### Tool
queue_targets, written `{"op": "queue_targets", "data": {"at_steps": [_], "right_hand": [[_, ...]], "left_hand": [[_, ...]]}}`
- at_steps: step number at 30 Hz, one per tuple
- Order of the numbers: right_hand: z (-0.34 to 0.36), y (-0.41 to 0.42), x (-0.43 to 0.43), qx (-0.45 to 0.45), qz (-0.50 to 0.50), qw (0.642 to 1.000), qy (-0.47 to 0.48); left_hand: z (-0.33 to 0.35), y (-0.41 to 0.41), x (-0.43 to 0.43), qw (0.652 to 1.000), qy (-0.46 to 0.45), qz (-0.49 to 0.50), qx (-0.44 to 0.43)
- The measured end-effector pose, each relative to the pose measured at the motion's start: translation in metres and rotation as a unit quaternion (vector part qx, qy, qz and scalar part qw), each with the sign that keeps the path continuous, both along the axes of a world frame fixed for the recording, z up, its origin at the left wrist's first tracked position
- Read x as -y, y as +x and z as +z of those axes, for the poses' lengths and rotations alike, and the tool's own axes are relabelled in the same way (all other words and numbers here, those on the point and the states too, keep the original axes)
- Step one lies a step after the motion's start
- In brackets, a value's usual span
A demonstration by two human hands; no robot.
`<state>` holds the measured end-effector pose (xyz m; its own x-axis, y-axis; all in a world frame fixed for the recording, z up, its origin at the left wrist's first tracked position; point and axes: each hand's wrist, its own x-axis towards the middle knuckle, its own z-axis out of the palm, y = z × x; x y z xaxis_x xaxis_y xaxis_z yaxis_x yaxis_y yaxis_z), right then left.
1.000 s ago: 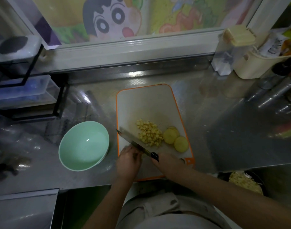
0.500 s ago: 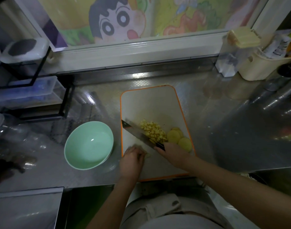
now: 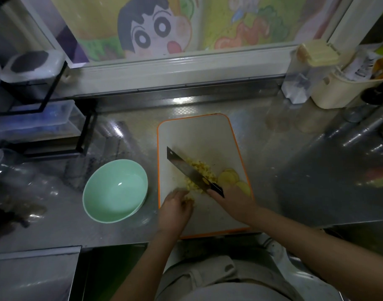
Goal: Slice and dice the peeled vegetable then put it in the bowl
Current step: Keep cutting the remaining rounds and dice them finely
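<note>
The right hand (image 3: 232,203) comes in from five o'clock with the forearm extended. Its fingers are wrapped round the black handle of the knife (image 3: 186,168), and the blade lies across the cutting board (image 3: 197,135) with its tip towards ten o'clock. The diced vegetable (image 3: 202,169) is heaped on the board, most of it against the far side of the blade and some on the near side. The left hand (image 3: 175,208) reaches up from six o'clock, palm down, with bent fingers resting on the near dice; whether they hold any pieces cannot be told. Round slices (image 3: 228,177), uncut, lie at three o'clock of the heap, close to the board's right rim. The green bowl (image 3: 103,192) stands upright on the steel counter (image 3: 273,159) at nine o'clock of the board, just beside it.
</note>
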<state>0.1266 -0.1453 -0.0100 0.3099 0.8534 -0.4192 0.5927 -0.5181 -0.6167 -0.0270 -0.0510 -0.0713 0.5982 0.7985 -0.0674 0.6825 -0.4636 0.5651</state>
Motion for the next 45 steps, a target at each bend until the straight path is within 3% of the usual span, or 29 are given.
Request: {"op": "queue_targets", "data": {"at_steps": [5,22,27,31,40,45], "right_hand": [[-0.003,-0.005,0.008,-0.019,-0.007,0.999,-0.037],[-0.021,-0.027,0.01,0.029,-0.033,0.998,-0.034],[-0.027,-0.028,0.006,0.045,-0.005,0.995,-0.085],[-0.024,-0.024,0.004,-0.017,-0.021,0.995,-0.098],[-0.037,-0.022,-0.006,0.035,0.007,0.997,-0.07],[-0.03,-0.007,-0.006,0.001,0.03,0.998,-0.061]], "left_hand": [[-0.005,-0.004,-0.001,0.999,-0.032,0.029,0.022],[-0.003,0.004,-0.001,0.999,-0.002,0.036,-0.017],[-0.004,0.004,-0.004,0.999,-0.003,0.028,-0.017],[-0.003,0.005,-0.005,1.0,-0.015,0.024,-0.007],[-0.004,0.006,-0.006,0.999,-0.027,0.019,-0.008],[-0.004,0.005,-0.005,0.999,-0.024,0.02,-0.014]]}}
